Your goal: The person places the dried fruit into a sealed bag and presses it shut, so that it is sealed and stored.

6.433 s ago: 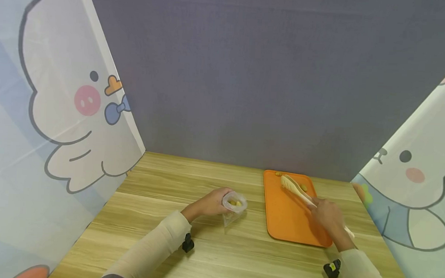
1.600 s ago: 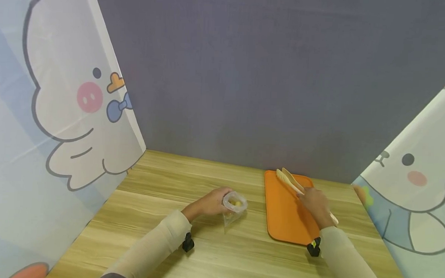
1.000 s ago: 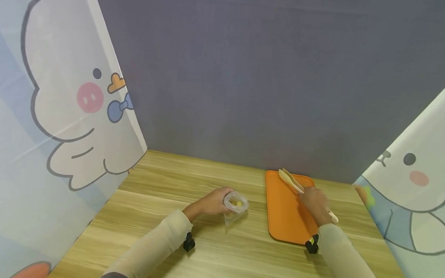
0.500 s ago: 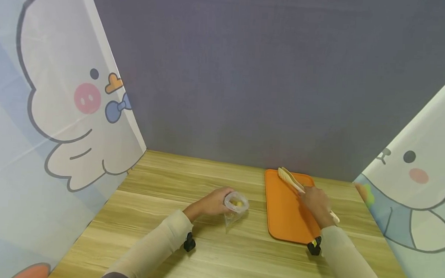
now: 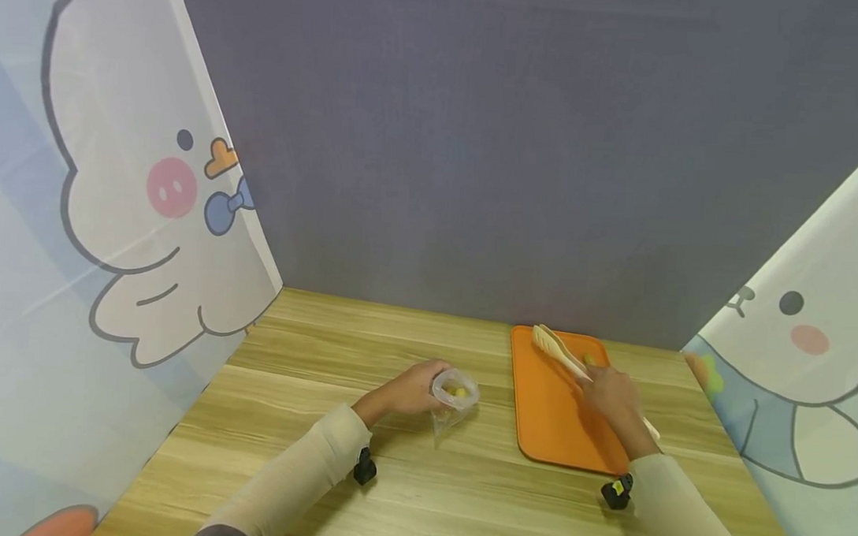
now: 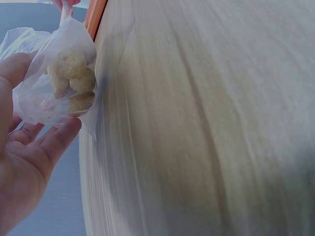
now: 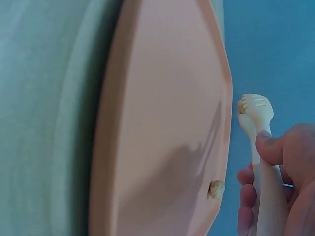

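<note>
My left hand [image 5: 412, 388] holds a clear plastic bag [image 5: 446, 420] by its side, its round mouth facing up. Inside it sit several yellow-brown lumps [image 6: 71, 66], perhaps small pieces of food, plainer in the left wrist view. Over the orange tray [image 5: 547, 418], my right hand [image 5: 612, 393] grips cream-coloured tongs [image 5: 557, 351]. In the right wrist view the tongs' tips pinch one lump [image 7: 241, 106], mostly covered by the slotted head. A second lump [image 7: 216, 189] lies on the tray near its edge. My right hand hides part of the tongs' handles.
The wooden table [image 5: 370, 329] carries the tray at its right side. A grey panel [image 5: 446, 182] rises behind the table. Cartoon-printed sheets [image 5: 119, 210] stand to the left and right.
Over the last half second the right hand has drawn slightly back, and the lump behind it now shows. Earlier, two lumps lay on the tray; one is now in the tongs. The left hand stays put.
</note>
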### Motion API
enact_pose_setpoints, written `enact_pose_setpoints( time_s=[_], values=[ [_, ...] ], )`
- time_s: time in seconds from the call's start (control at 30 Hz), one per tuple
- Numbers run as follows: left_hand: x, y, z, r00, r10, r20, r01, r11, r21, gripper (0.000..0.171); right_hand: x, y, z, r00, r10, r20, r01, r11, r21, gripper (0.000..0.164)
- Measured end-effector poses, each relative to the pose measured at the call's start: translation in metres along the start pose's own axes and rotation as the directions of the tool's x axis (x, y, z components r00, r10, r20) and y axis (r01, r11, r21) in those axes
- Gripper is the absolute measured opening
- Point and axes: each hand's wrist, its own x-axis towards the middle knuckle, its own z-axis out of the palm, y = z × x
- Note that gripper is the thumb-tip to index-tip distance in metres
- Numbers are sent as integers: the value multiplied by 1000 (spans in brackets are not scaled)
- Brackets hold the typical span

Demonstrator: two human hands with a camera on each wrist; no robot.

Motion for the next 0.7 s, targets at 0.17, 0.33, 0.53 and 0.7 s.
enact_pose_setpoints(
  time_s=[0.17,0.33,0.53,0.7],
  values=[
    [0,-2,1,1000,9,-7,-10,1000,-4,62,-9,-1,-1,999,-34,-32,35,999,4,45],
    [0,-3,1,1000,10,-8,-10,1000,-5,62,-16,-1,-2,999,-40,-21,41,999,30,46],
    [1,-3,1,1000,18,-19,-18,1000,5,62,-22,0,-1,999,-23,22,22,999,47,49],
    [1,-1,2,1000,16,-19,-16,1000,14,62,-27,-1,-1,999,-9,31,8,998,63,51]
  ],
)
